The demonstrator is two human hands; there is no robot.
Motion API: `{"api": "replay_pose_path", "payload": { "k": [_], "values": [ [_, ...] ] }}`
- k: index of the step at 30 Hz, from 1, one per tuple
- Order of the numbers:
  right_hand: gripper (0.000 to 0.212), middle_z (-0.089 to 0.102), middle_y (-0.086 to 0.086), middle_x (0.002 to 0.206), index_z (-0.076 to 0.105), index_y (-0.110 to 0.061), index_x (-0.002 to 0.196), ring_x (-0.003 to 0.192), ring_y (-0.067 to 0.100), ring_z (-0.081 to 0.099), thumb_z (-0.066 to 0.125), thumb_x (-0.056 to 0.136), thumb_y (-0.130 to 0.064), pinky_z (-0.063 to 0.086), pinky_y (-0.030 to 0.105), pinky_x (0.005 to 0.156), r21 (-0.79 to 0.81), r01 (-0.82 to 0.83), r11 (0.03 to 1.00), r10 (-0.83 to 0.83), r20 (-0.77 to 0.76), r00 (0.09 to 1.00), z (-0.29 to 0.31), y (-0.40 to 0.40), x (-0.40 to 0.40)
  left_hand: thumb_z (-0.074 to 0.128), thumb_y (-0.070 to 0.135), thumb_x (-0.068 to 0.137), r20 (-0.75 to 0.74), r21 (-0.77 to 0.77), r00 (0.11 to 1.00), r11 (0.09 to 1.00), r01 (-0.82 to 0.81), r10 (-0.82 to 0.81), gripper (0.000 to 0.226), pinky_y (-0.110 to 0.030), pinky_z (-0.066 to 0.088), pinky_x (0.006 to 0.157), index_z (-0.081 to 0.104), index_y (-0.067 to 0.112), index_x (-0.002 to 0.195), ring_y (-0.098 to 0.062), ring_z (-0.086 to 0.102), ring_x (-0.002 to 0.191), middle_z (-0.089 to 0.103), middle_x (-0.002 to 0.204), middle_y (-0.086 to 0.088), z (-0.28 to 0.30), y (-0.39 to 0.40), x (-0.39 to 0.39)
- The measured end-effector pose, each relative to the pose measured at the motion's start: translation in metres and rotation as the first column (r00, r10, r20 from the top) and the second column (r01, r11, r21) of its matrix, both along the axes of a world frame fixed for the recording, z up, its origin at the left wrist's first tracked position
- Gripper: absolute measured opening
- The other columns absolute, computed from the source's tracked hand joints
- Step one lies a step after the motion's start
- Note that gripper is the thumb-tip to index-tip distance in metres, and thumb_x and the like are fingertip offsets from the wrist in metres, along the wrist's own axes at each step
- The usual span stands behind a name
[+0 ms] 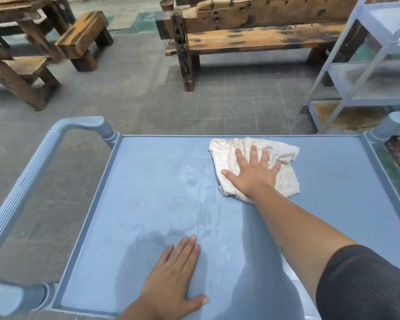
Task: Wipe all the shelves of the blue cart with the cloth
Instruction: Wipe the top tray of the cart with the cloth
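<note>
**Blue cart: top shelf wipe in hand, lower shelves outstanding**

Blue cart [148, 181] stands directly before the person, its top shelf [333, 181] filling the lower view. Judged step: wiping of the top shelf, partly done. A pale, streaky residue patch [194, 192] lies just left of the working grip and runs back toward the resting one; it appears not yet cleared, though whether it is dust or drying moisture cannot be told.

Right hand [254, 172] is the working grip: fingers straight and spread wide, palm pressing flat on the cloth [284, 179], holding it by pressure only, not clasped. The cloth, off-white and rumpled, lies under and beyond this grip, near the shelf's far rim.

Left hand [176, 273] rests flat on the bare shelf near the front edge, fingers straight and together, holding nothing; it seems to steady the cart.

Next move, as judged: sweep the cloth leftward across the residue, keeping even pressure, then proceed to the shelves below, which are out of view.

Surroundings: grey paved floor [148, 100]; a second, dusty shelf cart [367, 72] beyond the right grip; a weathered wooden bench [252, 38] straight ahead; a wooden stool [83, 35] beyond the left grip; the cart handle [30, 167] at far left.
</note>
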State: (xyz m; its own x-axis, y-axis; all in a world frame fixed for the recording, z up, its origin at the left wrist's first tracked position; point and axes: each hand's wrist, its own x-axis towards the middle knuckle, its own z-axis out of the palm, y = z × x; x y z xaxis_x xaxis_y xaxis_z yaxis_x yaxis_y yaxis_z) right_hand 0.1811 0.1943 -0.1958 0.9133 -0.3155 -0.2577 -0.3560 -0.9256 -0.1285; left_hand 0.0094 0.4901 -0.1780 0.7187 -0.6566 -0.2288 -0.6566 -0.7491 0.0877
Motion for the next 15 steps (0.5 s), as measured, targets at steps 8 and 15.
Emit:
{"api": "replay_pose_path", "payload": {
  "k": [8,15],
  "values": [
    [0.092,-0.014,-0.005,0.164,-0.012,-0.049,0.147,0.148,0.033,-0.018,0.003,0.068,-0.093,-0.013,0.068,0.105,-0.020,-0.087,0.996,0.087,-0.010,0.996,-0.008,0.051,-0.124,0.047,0.080,0.069,-0.061,0.034,0.998,0.999,-0.008,0.010,0.101,-0.041,0.020,0.106,0.050,0.008,0.140,-0.025,0.041,0.137,0.041,0.150,-0.009,0.002,0.002,-0.004],
    [0.092,-0.030,-0.005,0.158,-0.028,-0.045,0.144,0.146,0.030,-0.028,0.002,0.070,-0.092,-0.021,0.065,0.104,0.015,-0.137,0.990,0.138,-0.080,0.987,-0.002,0.094,-0.236,0.022,0.083,0.078,-0.076,0.005,0.997,1.000,-0.011,0.011,0.105,-0.036,-0.013,0.115,-0.009,0.016,0.153,-0.016,-0.018,0.147,-0.018,0.160,0.001,-0.002,0.006,-0.004]
  ]
}}
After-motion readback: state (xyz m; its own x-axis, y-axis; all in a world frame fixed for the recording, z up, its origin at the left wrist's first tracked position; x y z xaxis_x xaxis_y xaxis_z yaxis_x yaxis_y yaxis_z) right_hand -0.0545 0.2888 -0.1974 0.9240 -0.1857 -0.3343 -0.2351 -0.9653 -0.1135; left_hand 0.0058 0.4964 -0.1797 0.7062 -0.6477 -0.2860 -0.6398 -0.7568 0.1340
